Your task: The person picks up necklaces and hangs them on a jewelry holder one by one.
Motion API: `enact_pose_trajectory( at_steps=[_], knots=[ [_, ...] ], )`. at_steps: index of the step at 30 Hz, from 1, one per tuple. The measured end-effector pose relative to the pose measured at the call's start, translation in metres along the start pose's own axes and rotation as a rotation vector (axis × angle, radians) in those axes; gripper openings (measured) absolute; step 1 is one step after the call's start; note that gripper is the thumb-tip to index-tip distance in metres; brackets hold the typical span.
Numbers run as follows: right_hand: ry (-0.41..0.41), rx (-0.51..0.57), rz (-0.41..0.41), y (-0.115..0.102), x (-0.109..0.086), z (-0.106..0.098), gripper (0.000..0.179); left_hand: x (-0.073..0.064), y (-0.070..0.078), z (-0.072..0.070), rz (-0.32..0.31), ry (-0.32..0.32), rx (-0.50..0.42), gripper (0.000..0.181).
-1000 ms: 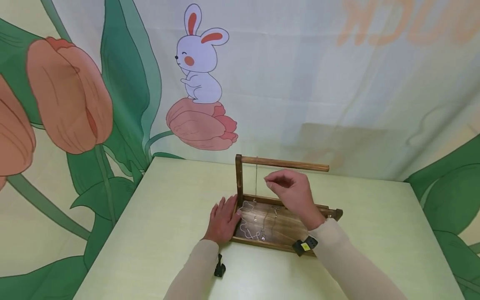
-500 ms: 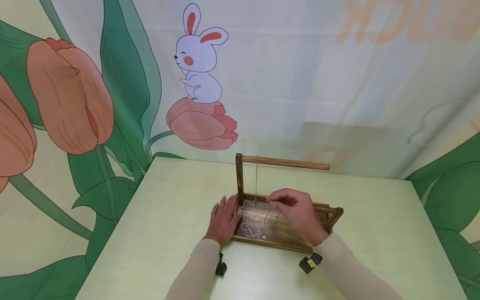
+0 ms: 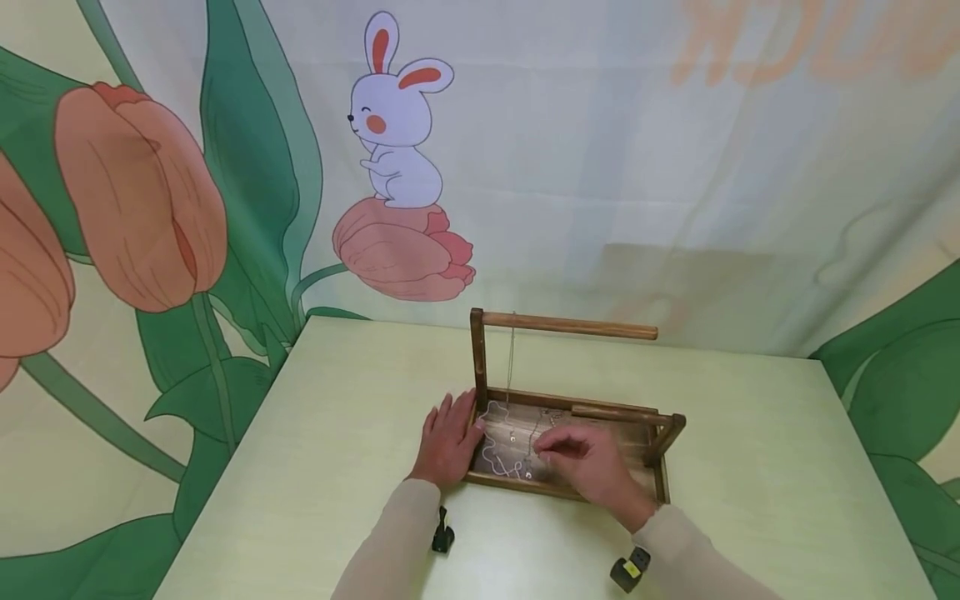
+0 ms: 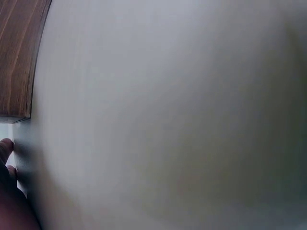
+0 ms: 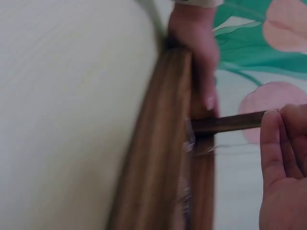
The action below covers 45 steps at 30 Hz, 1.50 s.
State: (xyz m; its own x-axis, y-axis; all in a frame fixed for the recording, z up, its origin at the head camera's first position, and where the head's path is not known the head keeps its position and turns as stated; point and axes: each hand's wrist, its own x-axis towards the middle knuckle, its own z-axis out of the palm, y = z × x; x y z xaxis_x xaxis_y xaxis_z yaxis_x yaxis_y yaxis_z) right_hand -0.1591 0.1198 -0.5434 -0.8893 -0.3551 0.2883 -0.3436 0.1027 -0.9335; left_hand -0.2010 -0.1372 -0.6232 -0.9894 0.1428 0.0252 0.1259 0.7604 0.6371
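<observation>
A brown wooden jewellery stand (image 3: 540,490) sits on the table, a shallow tray with one upright carrying a long rod (image 3: 570,326). My left hand (image 3: 448,440) rests against the tray's left end, fingers extended. Over the tray my right hand (image 3: 588,462) hovers, thumb and index fingertips close together; I see nothing between them. One thin necklace (image 3: 511,367) hangs from the rod near the upright. In the tray lie a white strand necklace (image 3: 491,454) and a fine chain (image 3: 533,429) with a small pendant. The right hand hides part of the tray.
A shorter bar (image 3: 615,412) on a low post (image 3: 666,437) stands at the tray's right end. Pale green table (image 3: 360,400) surrounds the stand. Behind it hangs a cloth backdrop (image 3: 555,167) printed with a rabbit and tulips.
My right hand has come down from beside the hanging necklace, just below the rod, to low over the tray. The hanging necklace has swung slightly left. The left hand has stayed put.
</observation>
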Motion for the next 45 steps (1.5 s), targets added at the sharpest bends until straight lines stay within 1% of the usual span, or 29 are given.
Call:
enact_pose_trajectory(
  at_steps=[5,9,14,20,27,29,32,34,36,41,43,45],
  knots=[
    [-0.014,-0.058,0.115,0.016,-0.004,-0.002,0.016,0.000,-0.002,0.003,0.008,0.009,0.005,0.061],
    [-0.051,-0.110,0.207,0.031,-0.002,-0.005,0.019,0.000,-0.002,0.003,0.012,0.013,0.003,0.061],
    [-0.113,-0.178,0.260,0.047,0.004,-0.007,0.021,0.000,-0.001,0.002,0.002,0.013,-0.003,0.061],
    [-0.198,-0.249,0.263,0.056,0.014,-0.006,0.021,0.001,-0.001,0.002,0.015,0.036,-0.011,0.060],
    [-0.336,-0.375,0.244,0.067,0.024,-0.009,0.020,0.000,-0.002,0.003,0.005,0.024,-0.008,0.061],
    [-0.384,-0.423,0.212,0.072,0.026,-0.011,0.021,-0.001,-0.002,0.003,0.005,0.021,0.000,0.061],
    [-0.441,-0.511,0.119,0.078,0.028,-0.013,0.019,-0.001,-0.002,0.003,0.003,0.015,0.006,0.061],
    [-0.466,-0.575,0.090,0.077,0.029,-0.014,0.022,-0.001,-0.002,0.002,-0.001,0.011,0.007,0.061],
    [-0.475,-0.636,0.093,0.077,0.030,-0.015,0.023,-0.001,-0.002,0.002,-0.004,0.009,0.002,0.061],
    [-0.472,-0.742,0.128,0.075,0.029,-0.025,0.024,-0.001,0.000,0.002,-0.003,0.008,-0.006,0.061],
    [-0.482,-0.765,0.157,0.071,0.028,-0.029,0.023,-0.001,0.000,0.001,-0.001,0.009,0.000,0.061],
    [-0.497,-0.785,0.204,0.065,0.028,-0.033,0.021,-0.002,0.001,0.001,0.003,0.014,-0.001,0.061]
  ],
)
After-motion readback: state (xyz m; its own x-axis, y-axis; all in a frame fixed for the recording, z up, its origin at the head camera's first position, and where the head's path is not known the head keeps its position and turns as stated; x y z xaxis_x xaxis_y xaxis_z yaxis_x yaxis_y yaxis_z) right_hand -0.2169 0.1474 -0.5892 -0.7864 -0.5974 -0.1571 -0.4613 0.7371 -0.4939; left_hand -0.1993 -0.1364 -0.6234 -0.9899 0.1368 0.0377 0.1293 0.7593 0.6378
